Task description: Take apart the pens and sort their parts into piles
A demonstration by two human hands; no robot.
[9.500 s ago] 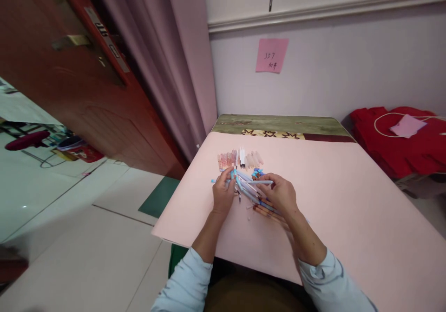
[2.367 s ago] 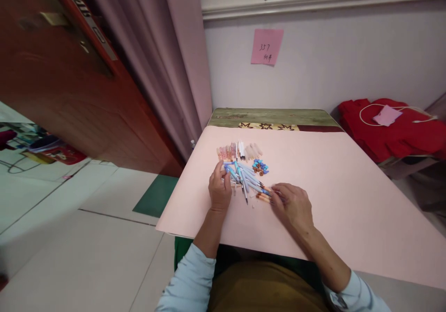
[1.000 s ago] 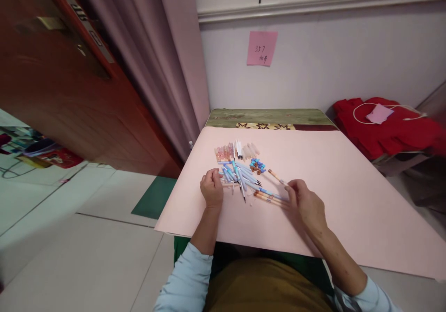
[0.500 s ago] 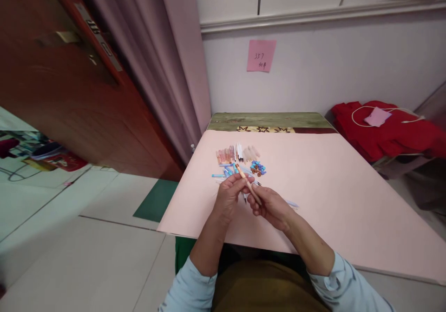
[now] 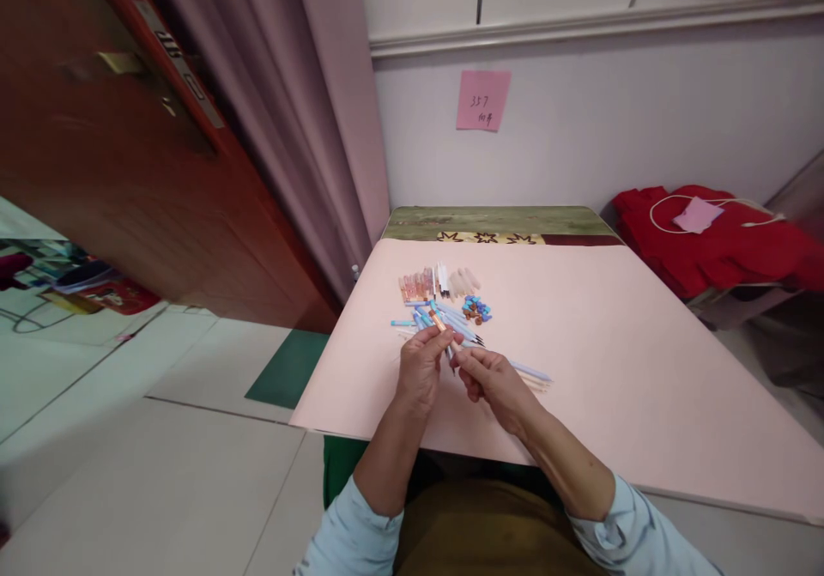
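Both hands meet over the near left part of a pink sheet (image 5: 611, 370) that covers the table. My left hand (image 5: 421, 366) and my right hand (image 5: 493, 378) pinch the two ends of one thin pen (image 5: 443, 329) with an orange tip, held slanted above the sheet. Just beyond the hands lies a heap of blue pens (image 5: 444, 317). A few more pens (image 5: 531, 376) lie to the right of my right hand. Farther back sit a row of pen caps and refills (image 5: 438, 283) and a small cluster of blue caps (image 5: 477, 308).
A green wooden table edge (image 5: 495, 222) shows behind the sheet, against a wall with a pink sticky note (image 5: 482, 100). Red cloth with a white cable (image 5: 714, 233) lies at the right. A dark red door (image 5: 116, 147) and a curtain stand at the left.
My right hand picked one pen from the group at the right and brought it to the left hand. Both hands now hold it, a little nearer the heap than half a second ago.
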